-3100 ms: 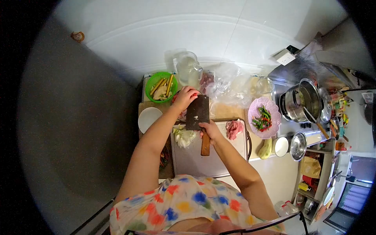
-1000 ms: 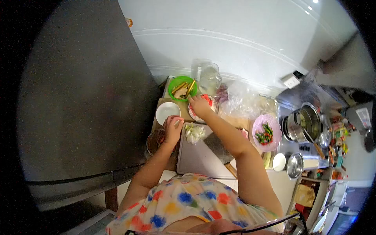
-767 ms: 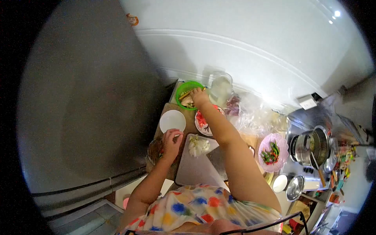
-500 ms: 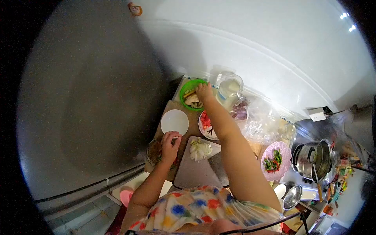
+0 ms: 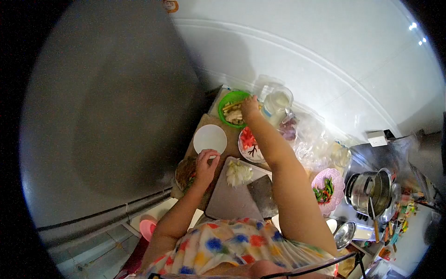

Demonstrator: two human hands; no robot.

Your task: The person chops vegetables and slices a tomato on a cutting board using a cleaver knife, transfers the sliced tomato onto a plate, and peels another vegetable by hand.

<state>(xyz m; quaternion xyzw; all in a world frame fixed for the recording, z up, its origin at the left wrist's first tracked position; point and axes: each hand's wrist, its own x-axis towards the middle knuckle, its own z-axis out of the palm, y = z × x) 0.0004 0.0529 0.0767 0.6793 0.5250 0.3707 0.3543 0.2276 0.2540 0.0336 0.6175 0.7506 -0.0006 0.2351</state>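
Note:
My left hand (image 5: 207, 165) is at the near edge of a white bowl (image 5: 210, 139), its fingers closed on the rim. My right hand (image 5: 251, 108) reaches over the right rim of a green bowl (image 5: 220, 110), with curled fingers; what they hold is hidden. Pale chunks and a yellowish-brown stick (image 5: 230, 106) lie in the green bowl. Below it stands a plate (image 5: 255, 156) with red cut pieces (image 5: 248, 137), partly behind my right forearm. Sliced pale onion-like pieces (image 5: 239, 173) are heaped on a grey cutting board (image 5: 228, 201).
A clear pitcher (image 5: 280, 98) stands by the wall, beside plastic bags (image 5: 310, 139). Further right are a pink scalloped plate (image 5: 335, 201) of green and red chillies, a steel pot (image 5: 364, 191) and a metal bowl (image 5: 345, 235). A dark panel rises at the left.
My right hand has shifted slightly right relative to the green bowl. My left hand stays at the white bowl's rim. The whole view has moved a little.

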